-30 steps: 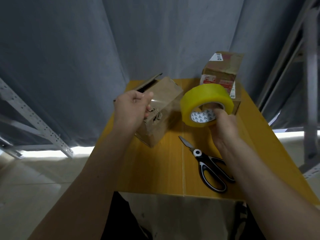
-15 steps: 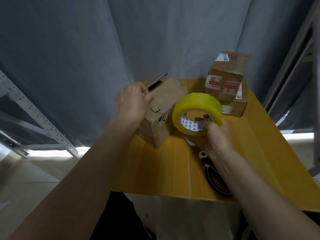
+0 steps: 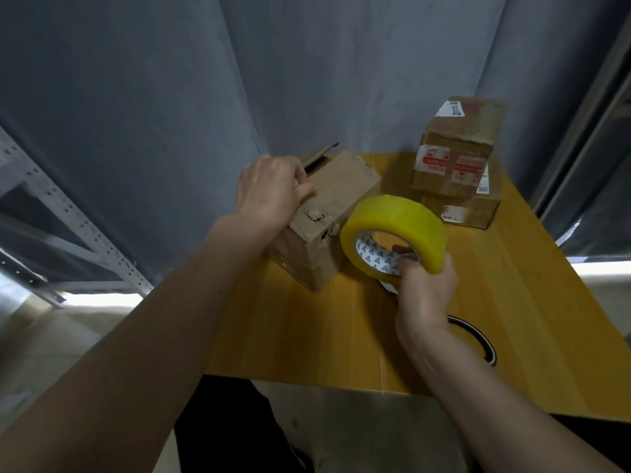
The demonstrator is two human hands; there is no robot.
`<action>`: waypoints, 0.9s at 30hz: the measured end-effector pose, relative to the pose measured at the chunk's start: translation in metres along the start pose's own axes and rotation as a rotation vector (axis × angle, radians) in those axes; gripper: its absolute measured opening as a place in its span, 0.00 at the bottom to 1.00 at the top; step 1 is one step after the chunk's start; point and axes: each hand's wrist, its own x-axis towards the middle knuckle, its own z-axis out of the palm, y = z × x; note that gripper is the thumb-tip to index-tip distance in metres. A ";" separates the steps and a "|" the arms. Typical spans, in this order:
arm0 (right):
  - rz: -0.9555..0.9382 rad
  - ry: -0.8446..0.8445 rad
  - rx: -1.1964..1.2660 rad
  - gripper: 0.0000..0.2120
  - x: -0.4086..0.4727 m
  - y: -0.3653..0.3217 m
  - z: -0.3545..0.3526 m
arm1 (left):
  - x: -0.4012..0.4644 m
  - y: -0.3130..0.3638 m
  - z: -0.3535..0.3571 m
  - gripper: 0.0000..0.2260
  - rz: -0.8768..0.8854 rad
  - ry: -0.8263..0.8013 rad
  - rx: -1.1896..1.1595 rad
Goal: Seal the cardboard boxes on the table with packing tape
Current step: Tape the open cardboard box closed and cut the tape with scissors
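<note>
Yellow tape roll (image 3: 392, 230) gripped by right hand (image 3: 425, 285), fingers (image 3: 403, 249) through triangle-printed core, axis tilted; left hand (image 3: 269, 192) fingers curled, pressing cardboard box (image 3: 327, 220).

The scene is dim overall, with a grey curtain (image 3: 307, 80) soaking up most light. Bright daylight glares in low strips under the curtain, at left and beyond the right edge of the worktop (image 3: 529, 302), blown out to white. The yellow worktop is evenly lit with soft shadows. Wide-angle distortion bends the metal rack (image 3: 75, 220) and the frame edges; detail is slightly soft throughout.
</note>
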 end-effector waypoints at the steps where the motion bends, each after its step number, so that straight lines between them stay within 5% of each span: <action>1: -0.009 0.001 -0.007 0.13 -0.001 0.001 0.000 | -0.001 -0.001 0.001 0.11 0.002 -0.010 0.007; 20: -0.021 0.001 -0.014 0.14 -0.012 0.011 -0.002 | -0.013 -0.009 0.021 0.12 0.093 -0.013 0.128; 25: -0.002 0.006 -0.018 0.14 -0.013 0.014 -0.002 | -0.017 -0.011 0.023 0.38 0.101 0.104 0.170; 27: 0.001 0.016 -0.013 0.14 -0.013 0.014 -0.002 | -0.018 -0.014 0.020 0.40 0.076 0.141 0.164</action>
